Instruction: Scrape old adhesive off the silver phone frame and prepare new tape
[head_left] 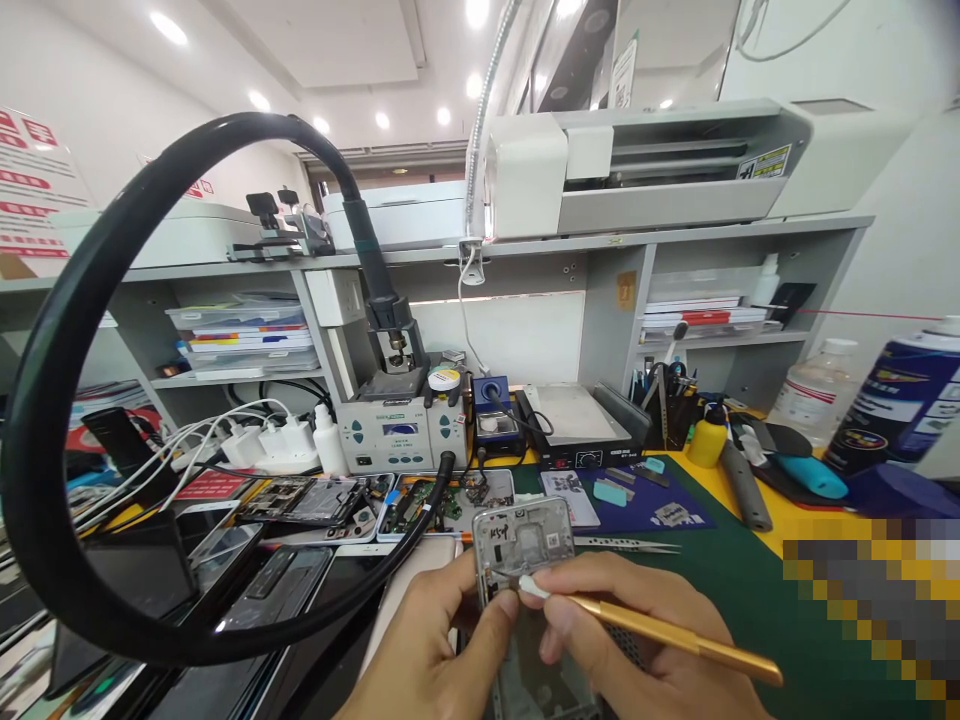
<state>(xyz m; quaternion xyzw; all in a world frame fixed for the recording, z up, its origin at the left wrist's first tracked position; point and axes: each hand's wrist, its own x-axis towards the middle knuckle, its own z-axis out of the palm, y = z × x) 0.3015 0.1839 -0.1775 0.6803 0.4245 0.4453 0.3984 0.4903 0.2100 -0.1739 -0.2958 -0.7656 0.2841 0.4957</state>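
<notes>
- Grips a silvery phone frame (525, 530) in the left hand (439, 635), with the thumb pressed near the middle of its inner face.
- Has the frame tilted up in the middle foreground, in front of the green mat (731, 570).
- Pinches a gold-handled tool (679, 637) in the right hand (637, 610), with the fingertips closed at its white end, close to the left thumb.
- Cannot tell whether the tool's tip touches the frame.
- Has tweezers (637, 546) lying just beyond the right hand.
- Faces a pale control unit (416, 435) across the desk (780, 510), with a thick black hose (37, 400) looping at left.
- Has circuit boards (435, 505) in a tray behind the frame.
</notes>
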